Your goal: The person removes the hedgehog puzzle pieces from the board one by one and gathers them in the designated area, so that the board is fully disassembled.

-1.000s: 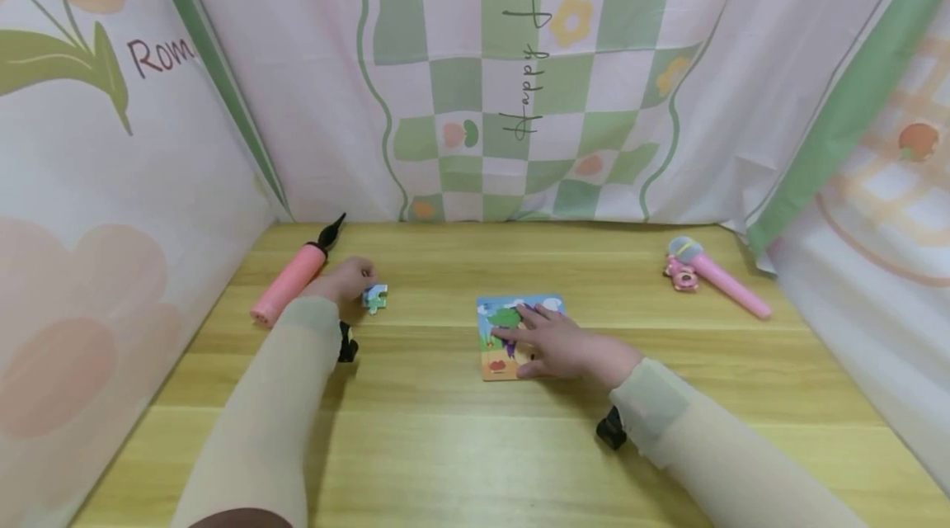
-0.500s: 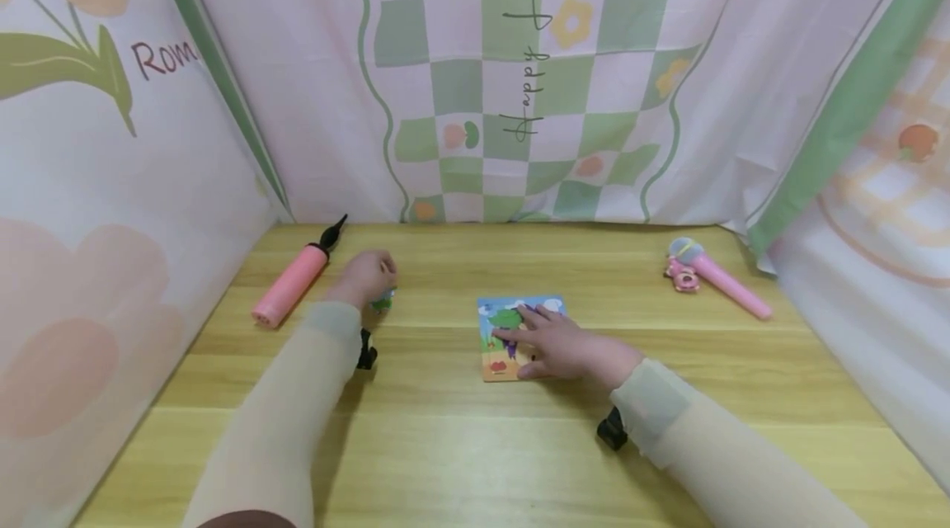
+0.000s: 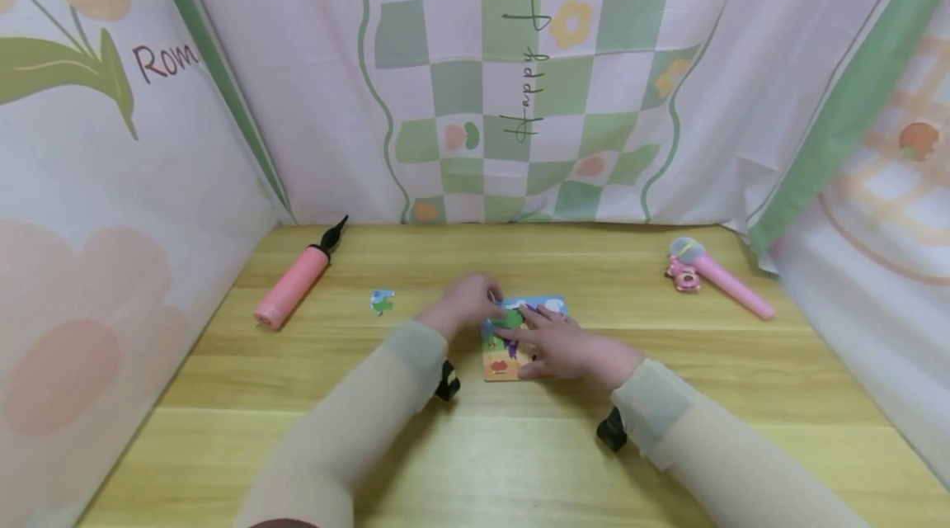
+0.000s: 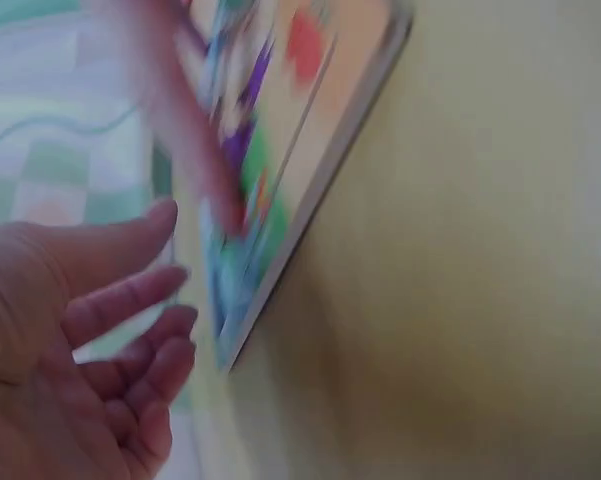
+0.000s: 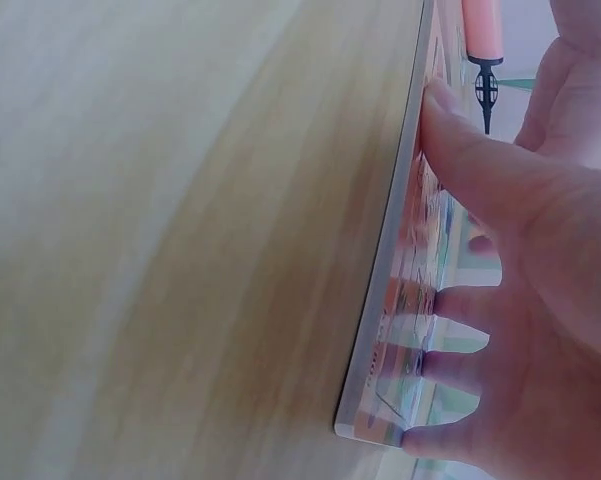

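Note:
A small square jigsaw puzzle [image 3: 499,366] with a cartoon picture lies on the wooden table. My right hand [image 3: 560,344] rests on it with spread fingers, covering its right part; in the right wrist view the fingertips and thumb touch its surface. At the puzzle's upper left corner is my left hand [image 3: 469,301]. The left wrist view shows that hand [image 4: 100,330] with fingers loosely bent, a gap between thumb and fingertips, and nothing visible in it. A loose blue and green jigsaw piece [image 3: 382,302] lies on the table to the left of the puzzle.
A pink hand pump [image 3: 294,285] with a black nozzle lies at the back left. At the back right is a pink toy microphone [image 3: 727,285] with a small pink bear figure [image 3: 684,275] beside its head. Printed curtains [image 3: 319,99] enclose the table's sides and back.
My left hand has left the loose jigsaw piece and moved right to the puzzle. That piece stays on the table, shifted slightly. My right hand has kept its place.

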{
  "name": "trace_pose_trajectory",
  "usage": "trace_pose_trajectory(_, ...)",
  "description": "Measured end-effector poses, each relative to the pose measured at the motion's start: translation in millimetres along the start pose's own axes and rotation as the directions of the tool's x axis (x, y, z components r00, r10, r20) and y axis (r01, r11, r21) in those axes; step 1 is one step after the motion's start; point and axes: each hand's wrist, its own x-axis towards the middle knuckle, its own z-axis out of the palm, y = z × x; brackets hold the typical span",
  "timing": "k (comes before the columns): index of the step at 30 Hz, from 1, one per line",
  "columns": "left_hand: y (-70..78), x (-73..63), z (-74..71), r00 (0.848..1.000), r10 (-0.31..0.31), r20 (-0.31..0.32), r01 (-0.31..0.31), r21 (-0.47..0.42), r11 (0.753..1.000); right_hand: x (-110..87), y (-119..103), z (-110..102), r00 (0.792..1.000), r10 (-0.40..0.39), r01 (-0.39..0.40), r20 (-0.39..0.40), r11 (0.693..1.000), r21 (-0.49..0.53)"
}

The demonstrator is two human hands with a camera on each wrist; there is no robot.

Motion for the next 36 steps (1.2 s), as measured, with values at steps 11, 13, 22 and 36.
trace_pose_trajectory(11,20.2,4.8,31.2,0.995,-0.076,-0.061,0.081,0.076,0.994,-1.2,3,4,1.0,0.017,-0.017,-0.013,1.0,-0.017)
trace_pose_trajectory(13,21.3,5.1,32.3,0.994,-0.091,-0.06,0.094,0.062,0.994,-3.9,5,4,1.0,0.018,-0.018,-0.02,1.0,-0.003)
trace_pose_trajectory(22,23.2,3.7,28.1,0.992,-0.118,-0.037,0.119,0.024,0.993,-19.2,16,-6,1.0,0.006,-0.008,0.021,0.995,0.097)
trace_pose_trajectory(36,17.6,5.9,30.3,0.991,-0.123,-0.049,0.117,-0.117,0.986,-25.3,16,-2,0.999,0.037,-0.036,-0.006,0.996,0.08)
